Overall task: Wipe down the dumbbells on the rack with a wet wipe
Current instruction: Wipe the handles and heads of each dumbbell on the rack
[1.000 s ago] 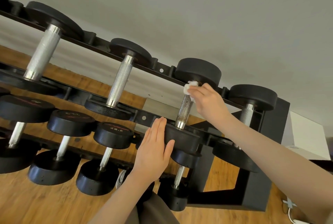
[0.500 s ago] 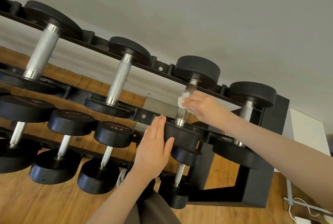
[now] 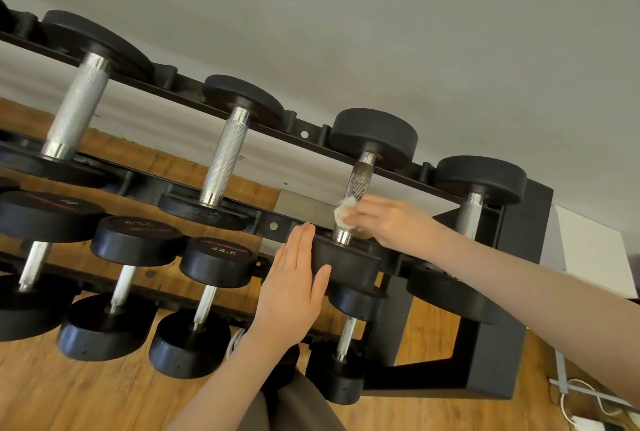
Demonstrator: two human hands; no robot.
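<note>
A black rack (image 3: 512, 295) carries rows of black dumbbells with steel handles. On the top row, a dumbbell with a rust-spotted handle (image 3: 360, 177) is third from the left. My right hand (image 3: 391, 222) holds a crumpled white wet wipe (image 3: 344, 210) against the lower part of that handle, just above the near head. My left hand (image 3: 294, 287) lies flat with straight fingers against the left side of that near head (image 3: 349, 262). Two cleaner dumbbells (image 3: 225, 157) sit to the left on the same row.
Another top-row dumbbell (image 3: 471, 209) stands right of my right arm. Lower rows hold several smaller dumbbells (image 3: 218, 257). Wooden floor (image 3: 86, 396) spreads below, a white cabinet (image 3: 588, 250) stands right of the rack, and white cables (image 3: 588, 403) lie at bottom right.
My right hand slid the wipe down the rusty handle, from just under the far head to near the near head. My left hand stayed pressed on the near head.
</note>
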